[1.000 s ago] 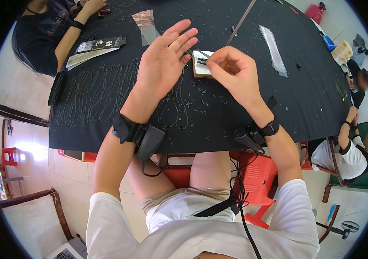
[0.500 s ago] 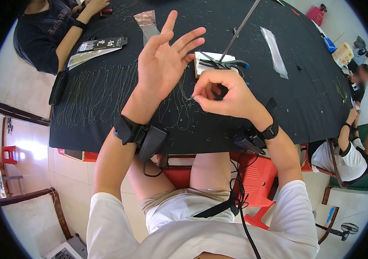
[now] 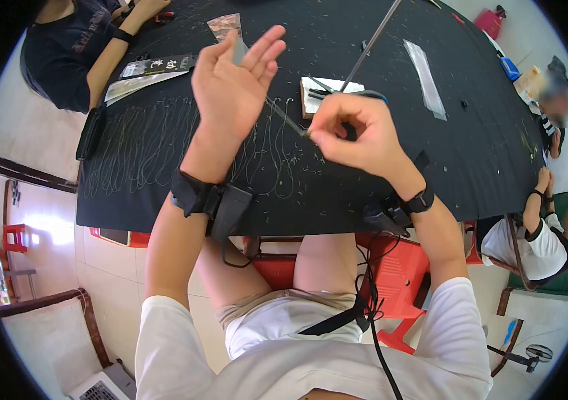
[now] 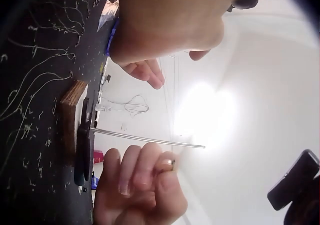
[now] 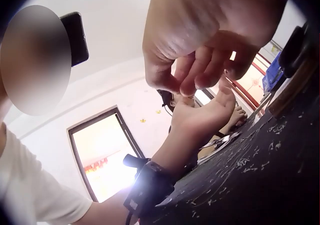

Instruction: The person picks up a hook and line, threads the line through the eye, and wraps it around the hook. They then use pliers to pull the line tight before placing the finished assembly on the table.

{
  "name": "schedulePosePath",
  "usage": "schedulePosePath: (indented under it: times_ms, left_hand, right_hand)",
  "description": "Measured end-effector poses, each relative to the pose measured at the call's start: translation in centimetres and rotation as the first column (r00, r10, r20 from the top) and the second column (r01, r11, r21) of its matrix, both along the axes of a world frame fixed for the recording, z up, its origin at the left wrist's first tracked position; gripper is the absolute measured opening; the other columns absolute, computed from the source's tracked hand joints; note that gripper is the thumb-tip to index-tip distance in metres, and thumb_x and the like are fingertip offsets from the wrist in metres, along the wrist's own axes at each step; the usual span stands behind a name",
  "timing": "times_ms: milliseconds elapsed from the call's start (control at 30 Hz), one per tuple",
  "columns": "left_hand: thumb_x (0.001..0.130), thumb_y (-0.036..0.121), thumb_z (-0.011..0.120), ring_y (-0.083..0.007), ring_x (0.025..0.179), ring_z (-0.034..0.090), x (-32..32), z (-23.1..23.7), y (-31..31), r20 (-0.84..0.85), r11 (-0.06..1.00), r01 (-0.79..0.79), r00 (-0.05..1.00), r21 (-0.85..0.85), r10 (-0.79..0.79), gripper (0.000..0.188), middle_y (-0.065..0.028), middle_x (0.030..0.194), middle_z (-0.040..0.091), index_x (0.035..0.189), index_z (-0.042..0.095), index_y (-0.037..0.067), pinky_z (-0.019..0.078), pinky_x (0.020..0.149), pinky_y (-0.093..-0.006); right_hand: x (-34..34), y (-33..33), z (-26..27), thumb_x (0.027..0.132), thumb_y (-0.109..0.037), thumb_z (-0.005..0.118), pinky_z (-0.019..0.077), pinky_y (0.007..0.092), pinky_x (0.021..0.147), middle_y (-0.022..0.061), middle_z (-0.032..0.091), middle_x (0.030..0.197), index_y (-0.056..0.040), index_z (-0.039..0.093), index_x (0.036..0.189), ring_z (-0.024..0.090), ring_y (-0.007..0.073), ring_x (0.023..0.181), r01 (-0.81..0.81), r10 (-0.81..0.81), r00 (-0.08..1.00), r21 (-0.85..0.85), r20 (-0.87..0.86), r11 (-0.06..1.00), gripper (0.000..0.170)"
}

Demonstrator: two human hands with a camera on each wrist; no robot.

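My left hand (image 3: 230, 93) is raised over the table, palm up, its fingers mostly straight. Thin line (image 3: 285, 115) stretches from it to my right hand (image 3: 357, 130), whose thumb and forefinger pinch it. In the left wrist view, the strands (image 4: 173, 105) run taut between both hands, and a tiny dark bit (image 4: 173, 163) shows at the pinching fingertips. Just beyond the right hand, scissors (image 3: 322, 85) lie across a small wooden block (image 3: 310, 108) with a white top. A thin clear rod (image 3: 372, 47) rises at a slant from the block.
Many looped thin lines (image 3: 137, 150) lie in a row on the black tablecloth (image 3: 444, 187), among scattered clippings. A black package (image 3: 157, 65) is at the left, clear plastic sleeves (image 3: 425, 83) at the right. Other people sit around the table.
The right hand left the scissors on the block and pinched the thin line nearer me, then shifted slightly right. The left hand moved left, and the line between the hands now shows stretched.
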State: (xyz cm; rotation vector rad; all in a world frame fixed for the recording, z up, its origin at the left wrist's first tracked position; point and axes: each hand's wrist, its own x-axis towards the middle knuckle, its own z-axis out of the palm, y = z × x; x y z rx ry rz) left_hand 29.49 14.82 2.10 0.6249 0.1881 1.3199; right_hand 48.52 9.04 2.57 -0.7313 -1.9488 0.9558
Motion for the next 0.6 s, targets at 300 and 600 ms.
schedulePosePath:
  times_ms: [300,600]
  left_hand:
    - [0.083,0.019,0.044,-0.0115,0.062,0.048,-2.0,-0.3,1.2,0.387,0.943,0.332,0.869,0.006,-0.309,0.055,-0.0151,0.109,0.055,0.129,0.028,-0.006,0.0386,0.046,-0.0194]
    - [0.084,0.015,0.049,-0.0014,0.043,0.03,0.2,1.3,-1.0,-0.684,0.972,0.185,0.728,0.142,-0.039,0.052,-0.016,0.095,0.063,0.13,0.033,-0.003,0.0239,0.035,-0.0132]
  right_hand:
    - [1.4,2.0,-0.6,0.08,-0.011,0.063,0.0429,0.0156,0.057,-0.0002,0.061,0.072,-0.0045,0.062,0.083,0.055,0.0027,0.065,0.16,-0.202,0.96,-0.214,-0.192,0.964,0.007]
    - [1.6,2.2,-0.3,0.081,-0.009,0.061,0.0439,0.0155,0.058,0.0005,0.063,0.076,-0.0041,0.062,0.086,0.056,0.0026,0.065,0.216,-0.246,0.947,-0.158,-0.207,0.963,0.007]
